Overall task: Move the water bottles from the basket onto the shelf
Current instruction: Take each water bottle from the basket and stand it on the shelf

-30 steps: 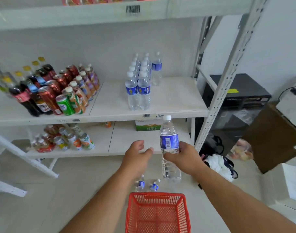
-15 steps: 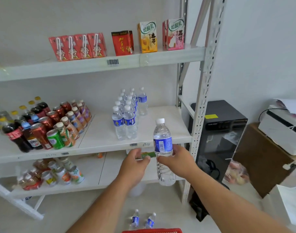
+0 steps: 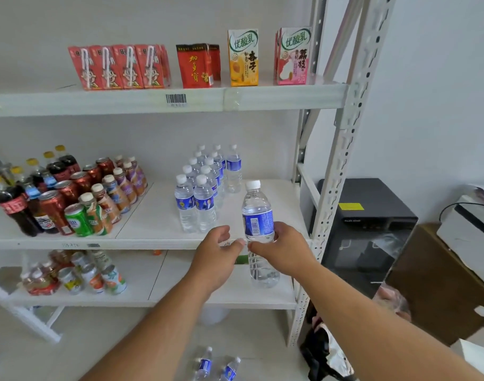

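My right hand [image 3: 283, 250] grips a clear water bottle [image 3: 258, 213] with a white cap and blue label, upright, in front of the middle shelf's [image 3: 153, 215] front edge. My left hand [image 3: 216, 257] hovers just left of the bottle, fingers loosely curled, thumb tip near its side, holding nothing. Several matching water bottles [image 3: 205, 185] stand in rows on the middle shelf. Two more water bottles [image 3: 217, 365] stand on the floor below. The basket is out of view.
Cola bottles and cans [image 3: 62, 193] fill the shelf's left part. Drink cartons [image 3: 191, 63] line the top shelf. Small bottles and cans [image 3: 78, 273] sit on the bottom shelf. The rack's upright post [image 3: 337, 166] stands right of the bottle; a black box [image 3: 364, 213] sits beyond it.
Both hands rose with the bottle from above the red basket to the middle shelf's front edge. The view tilted up, the basket left the frame and the top shelf came in.
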Demonstrator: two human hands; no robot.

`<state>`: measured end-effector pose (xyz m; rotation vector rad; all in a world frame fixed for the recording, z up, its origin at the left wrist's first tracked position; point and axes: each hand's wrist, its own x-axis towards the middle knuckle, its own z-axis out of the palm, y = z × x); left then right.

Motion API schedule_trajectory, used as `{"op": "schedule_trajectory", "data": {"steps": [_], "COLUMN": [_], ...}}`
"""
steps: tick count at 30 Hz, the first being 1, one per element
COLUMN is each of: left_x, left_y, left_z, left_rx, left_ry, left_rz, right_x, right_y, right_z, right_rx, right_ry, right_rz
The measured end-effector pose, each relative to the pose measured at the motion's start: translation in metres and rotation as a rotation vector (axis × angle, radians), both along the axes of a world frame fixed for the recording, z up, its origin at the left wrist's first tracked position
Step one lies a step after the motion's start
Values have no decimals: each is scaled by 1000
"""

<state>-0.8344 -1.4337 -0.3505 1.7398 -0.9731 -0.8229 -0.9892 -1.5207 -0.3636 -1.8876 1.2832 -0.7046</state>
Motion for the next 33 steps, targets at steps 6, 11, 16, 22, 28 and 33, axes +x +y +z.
{"op": "schedule_trajectory", "data": {"steps": [6, 11, 16, 22, 28, 33], "left_x": [-40, -63, -68, -54, -26, -11], "left_y": [-35, -54, -58, -59, -63, -77], "left_z": [2, 5, 14, 20, 16, 5], "left_rx": [32, 40, 52, 52, 35, 34], "left_ry": [-22, -32, -41, -38, -7, 28], "left_rz": [136, 239, 286, 282, 248, 216], "right_x": [-31, -46, -35, -9, 19, 32], "right_y": [-60, -99, -115, -119, -123, -138], "right_z": [-1, -6, -8, -14, -19, -26], "right_rx": [11, 0, 32, 37, 20, 24], "right_ry": [-7, -1, -15, -24, -8, 29], "right_rz": [110, 165, 221, 198, 141, 98]}}
